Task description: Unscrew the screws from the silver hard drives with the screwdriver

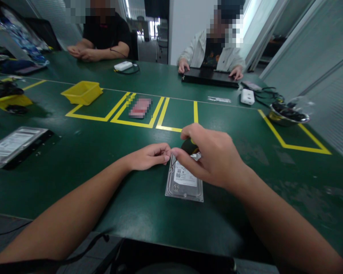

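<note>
Green worktop [103, 160] carries a hard drive [184, 184], white label [184, 177] unreadable; left hand [147, 156] pinched closed at its corner, right hand [211, 158] gripping a screwdriver [188, 145].

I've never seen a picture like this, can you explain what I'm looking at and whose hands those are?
This is one picture from a camera worn on a person's head, looking down at their own bare arms; there is no machine. On the dark green table lies a silver metal hard drive with a white label. The right hand grips a tool with a black and yellow handle over the drive's far end. The left hand pinches its fingertips at the far left corner; what they hold is too small to tell. Further off sit a yellow plastic tray, a person in black and a person in white.
</note>
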`<state>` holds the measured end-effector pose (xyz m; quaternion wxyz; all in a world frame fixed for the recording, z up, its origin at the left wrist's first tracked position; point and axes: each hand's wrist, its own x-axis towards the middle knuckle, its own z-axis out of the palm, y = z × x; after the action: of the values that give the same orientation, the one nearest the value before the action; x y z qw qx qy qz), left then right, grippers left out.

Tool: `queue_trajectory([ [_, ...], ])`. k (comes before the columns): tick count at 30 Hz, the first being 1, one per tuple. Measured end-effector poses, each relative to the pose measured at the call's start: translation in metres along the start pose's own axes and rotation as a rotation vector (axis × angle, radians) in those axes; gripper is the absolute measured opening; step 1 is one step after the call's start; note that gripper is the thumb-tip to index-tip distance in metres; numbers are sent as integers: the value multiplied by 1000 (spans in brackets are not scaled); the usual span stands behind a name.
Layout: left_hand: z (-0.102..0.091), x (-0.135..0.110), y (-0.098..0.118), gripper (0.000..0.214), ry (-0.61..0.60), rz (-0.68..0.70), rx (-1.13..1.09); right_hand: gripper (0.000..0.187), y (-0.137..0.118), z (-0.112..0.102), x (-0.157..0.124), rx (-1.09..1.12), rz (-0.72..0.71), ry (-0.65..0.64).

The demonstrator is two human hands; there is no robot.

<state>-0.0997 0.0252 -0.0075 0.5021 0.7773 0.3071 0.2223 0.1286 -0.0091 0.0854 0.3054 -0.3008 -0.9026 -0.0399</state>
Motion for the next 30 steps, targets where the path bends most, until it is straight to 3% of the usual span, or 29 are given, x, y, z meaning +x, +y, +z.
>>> queue_trajectory([
  [7,2,-1,-6,20,-16,-45,-80,25,0,-36,-3,-193,80,99],
  [13,2,-3,-4,9,-67,-33,-11,25,-1,-56,-11,-327,131,33],
  [19,2,-4,-2,11,-31,-34,3,31,-24,-73,-21,-595,220,-75],
  [25,3,-5,-3,12,-27,-11,11,33,-29,-71,-30,-672,335,-68],
  [30,5,-5,-3,12,-32,-19,7,24,-6,-53,-48,-771,419,-223],
])
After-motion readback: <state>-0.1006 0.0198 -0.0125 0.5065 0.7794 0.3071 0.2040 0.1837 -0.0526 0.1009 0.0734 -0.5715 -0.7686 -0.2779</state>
